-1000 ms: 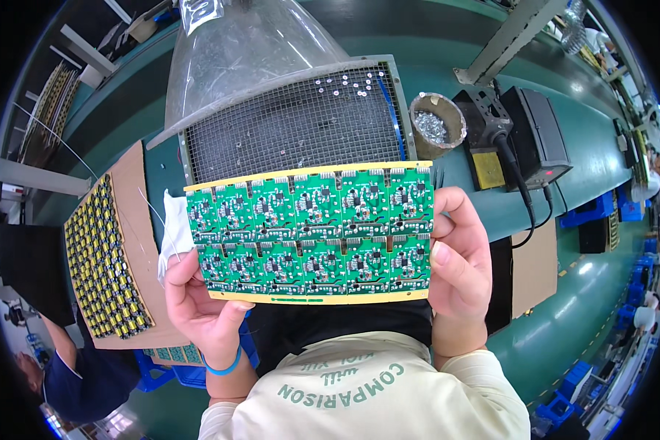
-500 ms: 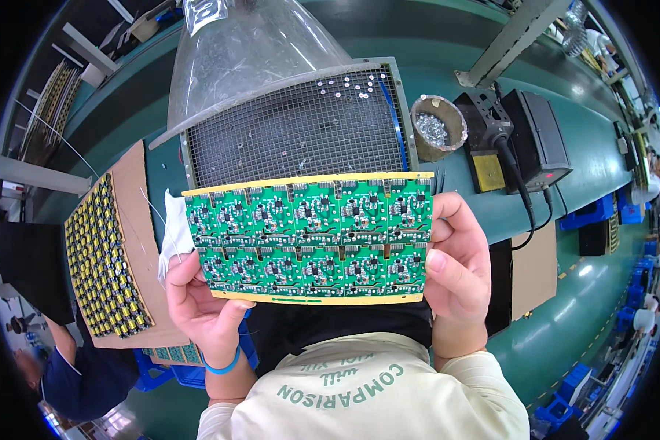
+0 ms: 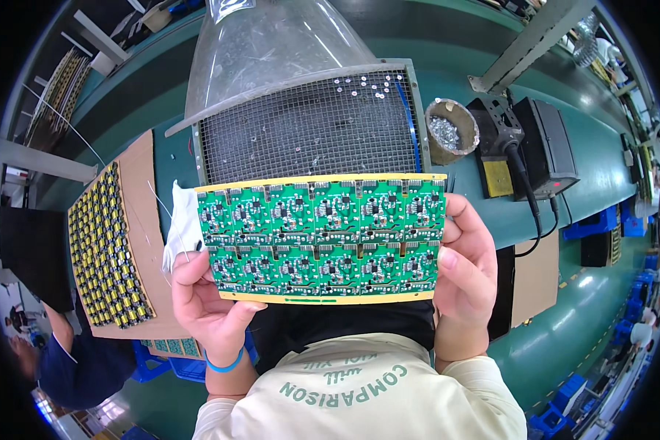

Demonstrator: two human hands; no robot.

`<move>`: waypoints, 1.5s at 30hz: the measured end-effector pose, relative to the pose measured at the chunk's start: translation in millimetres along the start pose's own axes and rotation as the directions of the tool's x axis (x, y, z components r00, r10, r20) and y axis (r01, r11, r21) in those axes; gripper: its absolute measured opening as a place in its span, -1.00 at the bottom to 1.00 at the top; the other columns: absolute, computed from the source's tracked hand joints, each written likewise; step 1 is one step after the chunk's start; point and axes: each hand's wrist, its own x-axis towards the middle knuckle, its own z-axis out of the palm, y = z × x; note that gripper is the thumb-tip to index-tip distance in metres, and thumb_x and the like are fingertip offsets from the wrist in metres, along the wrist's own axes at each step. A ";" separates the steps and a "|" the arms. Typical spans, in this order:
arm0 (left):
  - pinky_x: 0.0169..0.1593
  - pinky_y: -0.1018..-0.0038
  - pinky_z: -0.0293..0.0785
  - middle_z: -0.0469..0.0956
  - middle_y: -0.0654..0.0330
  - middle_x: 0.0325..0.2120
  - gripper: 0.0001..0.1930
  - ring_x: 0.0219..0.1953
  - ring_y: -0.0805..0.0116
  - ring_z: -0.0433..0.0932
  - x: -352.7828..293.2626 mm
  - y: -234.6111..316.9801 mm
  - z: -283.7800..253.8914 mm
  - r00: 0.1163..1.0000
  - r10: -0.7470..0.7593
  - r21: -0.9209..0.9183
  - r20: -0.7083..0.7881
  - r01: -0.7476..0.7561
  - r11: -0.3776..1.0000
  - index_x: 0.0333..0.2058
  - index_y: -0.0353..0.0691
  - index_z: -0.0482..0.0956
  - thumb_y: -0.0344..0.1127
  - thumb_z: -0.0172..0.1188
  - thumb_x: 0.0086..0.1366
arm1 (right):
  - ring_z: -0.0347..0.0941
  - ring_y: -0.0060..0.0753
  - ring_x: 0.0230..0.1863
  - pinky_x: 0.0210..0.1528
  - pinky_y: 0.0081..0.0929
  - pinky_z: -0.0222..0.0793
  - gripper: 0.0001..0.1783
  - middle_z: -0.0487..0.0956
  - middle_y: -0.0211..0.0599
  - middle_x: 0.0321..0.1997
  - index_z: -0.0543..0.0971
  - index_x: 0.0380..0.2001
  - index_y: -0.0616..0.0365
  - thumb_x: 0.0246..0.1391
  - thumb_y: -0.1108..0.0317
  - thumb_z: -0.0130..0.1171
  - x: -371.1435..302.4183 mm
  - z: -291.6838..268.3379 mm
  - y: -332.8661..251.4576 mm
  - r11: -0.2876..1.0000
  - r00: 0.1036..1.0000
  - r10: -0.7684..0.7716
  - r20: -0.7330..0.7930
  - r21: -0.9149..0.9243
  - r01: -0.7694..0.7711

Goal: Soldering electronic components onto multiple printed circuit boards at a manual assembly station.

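Note:
A green circuit board panel (image 3: 323, 242) with yellow edge strips, made up of several repeated small boards with components facing up, is held level in front of me. My left hand (image 3: 211, 312) grips its lower left corner, the thumb along the bottom edge and the fingers partly hidden beneath. At the right edge my right hand (image 3: 468, 275) is closed on the panel, its thumb on top near the rim. A white cloth or glove-like piece (image 3: 185, 220) shows beside the panel's left end. Directly behind the panel lies a framed metal mesh (image 3: 271, 139) with small white round bits on it.
A clear plastic hood (image 3: 279, 51) rises behind the mesh. To the right stand a cup (image 3: 449, 155) of metal bits, a soldering iron (image 3: 519, 165) in its holder and a black station (image 3: 548, 147). Left, cardboard (image 3: 145, 191) carries rows of yellow-black components (image 3: 110, 257); a co-worker's dark sleeve (image 3: 88, 370) is nearby.
The bench, the panel and both hands sit slightly farther right in the picture. My grip on the panel looks the same.

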 end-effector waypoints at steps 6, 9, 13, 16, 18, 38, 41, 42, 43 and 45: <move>-0.06 0.61 0.29 0.24 0.24 -0.20 -0.30 -0.22 0.54 0.32 -1.8 0.0 -2.2 0.999 0.035 0.001 -0.002 -0.035 0.999 -0.03 -0.37 0.32 -0.37 0.49 -0.17 | 0.44 -0.34 0.01 0.06 -0.45 0.32 -0.47 0.48 -0.02 -0.02 0.21 0.09 0.47 0.03 0.52 0.01 0.8 -1.9 1.0 1.000 0.999 -0.016 0.045 -0.017 0.017; -0.08 0.61 0.32 0.24 0.22 -0.19 -0.29 -0.23 0.53 0.35 -2.2 1.6 0.7 1.000 0.020 0.004 -0.017 -0.020 1.000 -0.03 -0.37 0.32 -0.35 0.50 -0.17 | 0.44 -0.33 0.01 0.07 -0.44 0.32 -0.48 0.48 0.00 -0.01 0.21 0.09 0.48 0.04 0.52 -0.01 0.6 -2.3 0.6 1.000 0.999 -0.013 0.047 -0.023 0.014; -0.09 0.61 0.34 0.24 0.22 -0.19 -0.28 -0.23 0.53 0.37 -1.7 1.4 -0.7 0.999 0.044 0.029 -0.001 -0.043 0.999 -0.03 -0.37 0.31 -0.34 0.51 -0.17 | 0.45 -0.32 0.00 0.06 -0.44 0.33 -0.48 0.48 0.02 -0.02 0.22 0.09 0.49 0.04 0.51 -0.03 1.3 -0.8 1.3 1.000 0.999 -0.010 0.039 -0.011 0.011; -0.08 0.61 0.34 0.25 0.22 -0.20 -0.27 -0.23 0.53 0.37 -1.8 2.6 -1.3 0.999 0.041 0.038 0.002 -0.041 0.998 -0.03 -0.38 0.31 -0.35 0.51 -0.18 | 0.46 -0.32 -0.01 0.05 -0.44 0.34 -0.48 0.48 0.03 -0.02 0.21 0.09 0.49 0.03 0.52 -0.03 1.3 -1.6 1.8 0.999 1.000 -0.008 0.028 -0.031 0.009; -0.08 0.61 0.33 0.25 0.22 -0.21 -0.27 -0.23 0.53 0.36 -1.4 1.6 -1.2 0.998 0.060 0.028 0.011 -0.061 0.998 -0.03 -0.39 0.31 -0.36 0.51 -0.18 | 0.46 -0.31 -0.01 0.05 -0.44 0.34 -0.47 0.48 0.03 -0.02 0.21 0.09 0.50 0.03 0.52 -0.04 1.3 -1.6 1.8 0.999 1.000 -0.008 0.025 -0.030 0.009; -0.11 0.61 0.40 0.27 0.19 -0.22 -0.27 -0.23 0.51 0.41 -2.2 1.6 -1.0 0.997 0.067 0.021 0.043 -0.068 0.997 -0.03 -0.41 0.30 -0.39 0.50 -0.18 | 0.45 -0.29 0.01 0.04 -0.44 0.36 -0.46 0.46 0.05 0.00 0.19 0.11 0.51 0.03 0.51 -0.06 1.3 -6.6 4.2 1.000 1.000 0.002 0.022 -0.014 -0.002; -0.10 0.61 0.40 0.27 0.19 -0.23 -0.28 -0.24 0.51 0.40 -1.9 2.5 -0.9 0.998 0.049 0.027 0.043 -0.050 0.998 -0.03 -0.42 0.30 -0.38 0.50 -0.17 | 0.45 -0.28 0.02 0.04 -0.44 0.36 -0.45 0.46 0.05 0.01 0.19 0.12 0.51 0.04 0.51 -0.06 0.7 -5.2 4.0 1.000 1.000 -0.004 0.015 -0.015 0.004; -0.10 0.61 0.40 0.27 0.19 -0.23 -0.28 -0.24 0.52 0.40 -1.8 2.8 -1.2 0.998 0.045 0.036 0.048 -0.047 0.998 -0.03 -0.42 0.30 -0.38 0.50 -0.16 | 0.45 -0.28 0.02 0.04 -0.44 0.36 -0.45 0.46 0.06 0.01 0.19 0.12 0.51 0.04 0.51 -0.06 0.6 -5.0 4.2 1.000 1.000 -0.006 0.007 -0.020 0.006; -0.10 0.61 0.40 0.27 0.19 -0.23 -0.28 -0.24 0.52 0.40 -1.8 2.6 -1.4 0.998 0.045 0.038 0.046 -0.047 0.998 -0.03 -0.42 0.30 -0.38 0.50 -0.16 | 0.45 -0.28 0.02 0.04 -0.45 0.36 -0.45 0.46 0.06 0.01 0.19 0.12 0.51 0.03 0.51 -0.06 0.4 -4.9 4.5 1.000 1.000 -0.008 -0.002 -0.024 0.008; -0.10 0.60 0.39 0.27 0.20 -0.22 -0.28 -0.24 0.52 0.40 -1.8 2.2 -1.9 0.997 0.056 0.029 0.061 -0.057 0.998 -0.02 -0.42 0.31 -0.38 0.50 -0.16 | 0.45 -0.28 0.01 0.04 -0.45 0.36 -0.44 0.46 0.06 0.01 0.19 0.12 0.52 0.03 0.51 -0.06 0.3 -5.0 5.3 1.000 1.000 -0.007 -0.007 -0.021 0.007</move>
